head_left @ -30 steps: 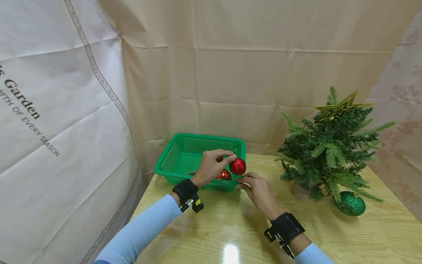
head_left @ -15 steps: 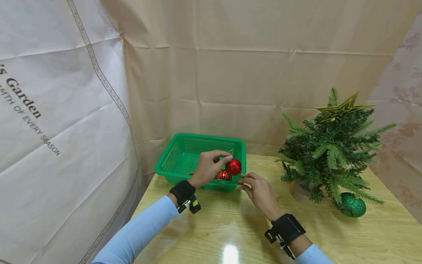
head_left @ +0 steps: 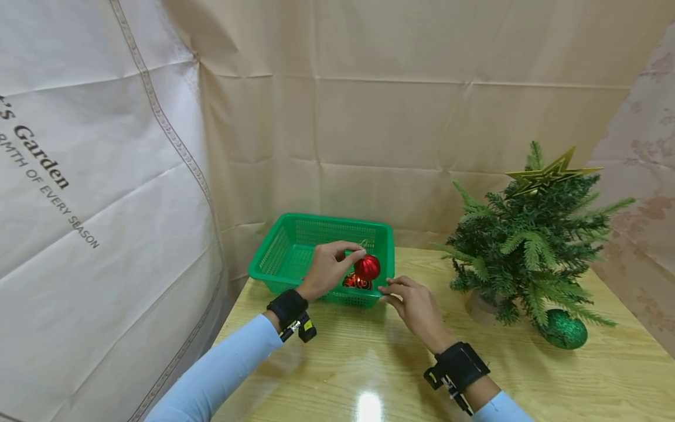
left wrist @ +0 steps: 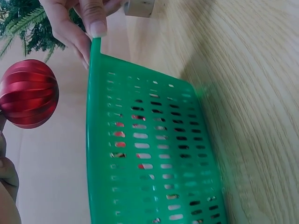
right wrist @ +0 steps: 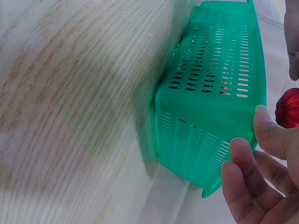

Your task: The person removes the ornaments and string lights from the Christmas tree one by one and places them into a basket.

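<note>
A ribbed red Christmas bauble (head_left: pixel 367 268) hangs above the right end of a green plastic basket (head_left: pixel 337 220). My left hand (head_left: pixel 328 269) pinches it near the top by thumb and fingertips, a thin hanging loop showing above. In the left wrist view the red bauble (left wrist: pixel 30 93) is held apart from the basket wall (left wrist: pixel 100 140). At the basket's near right corner my right hand (head_left: pixel 416 305) grips the rim, its thumb and fingers on either side, as the right wrist view shows. Below the bauble, shiny red ornaments with swirls (head_left: pixel 357 282) lie inside, partly hidden.
On the right of the wooden table (head_left: pixel 332 369) stands a small artificial Christmas tree (head_left: pixel 522 246) topped by a gold star (head_left: pixel 551 174). A glittery green bauble (head_left: pixel 564 329) is at its lower right. Beige cloth (head_left: pixel 379 129) hangs behind the table.
My left hand has moved a little to the left with the red bauble, from over the basket's right rim to over its inside. My right hand has stayed at the corner.
</note>
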Tool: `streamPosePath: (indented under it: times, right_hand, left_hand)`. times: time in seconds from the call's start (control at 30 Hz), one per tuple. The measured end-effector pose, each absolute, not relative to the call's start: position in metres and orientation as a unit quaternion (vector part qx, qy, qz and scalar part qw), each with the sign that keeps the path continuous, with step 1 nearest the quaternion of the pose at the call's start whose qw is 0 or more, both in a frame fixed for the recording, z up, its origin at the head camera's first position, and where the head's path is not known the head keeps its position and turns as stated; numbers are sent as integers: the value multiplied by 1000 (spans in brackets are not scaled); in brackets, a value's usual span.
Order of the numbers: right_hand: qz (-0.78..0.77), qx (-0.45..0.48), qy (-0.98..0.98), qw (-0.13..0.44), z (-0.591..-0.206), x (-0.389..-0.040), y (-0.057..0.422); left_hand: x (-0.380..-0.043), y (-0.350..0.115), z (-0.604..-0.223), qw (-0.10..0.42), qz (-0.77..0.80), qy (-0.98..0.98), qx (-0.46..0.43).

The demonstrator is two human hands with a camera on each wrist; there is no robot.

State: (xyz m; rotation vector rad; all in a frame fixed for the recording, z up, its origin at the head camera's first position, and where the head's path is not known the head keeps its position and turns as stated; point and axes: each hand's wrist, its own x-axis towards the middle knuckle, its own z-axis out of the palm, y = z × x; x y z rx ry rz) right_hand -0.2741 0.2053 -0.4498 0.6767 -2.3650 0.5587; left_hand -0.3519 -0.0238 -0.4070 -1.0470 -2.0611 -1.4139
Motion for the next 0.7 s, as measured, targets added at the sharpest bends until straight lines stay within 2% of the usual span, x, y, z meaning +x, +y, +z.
streamPosePath:
  times: [0.4,0.7]
  right_hand:
    - [218,248,-899,288,-449,-272,206]
    - [216,249,-896,298,-448,-272,205]
  left_hand:
    - [-357,-39,-415,211,-512,-750,-362]
    - [-360,-51,-420,230,-504,-751,-361]
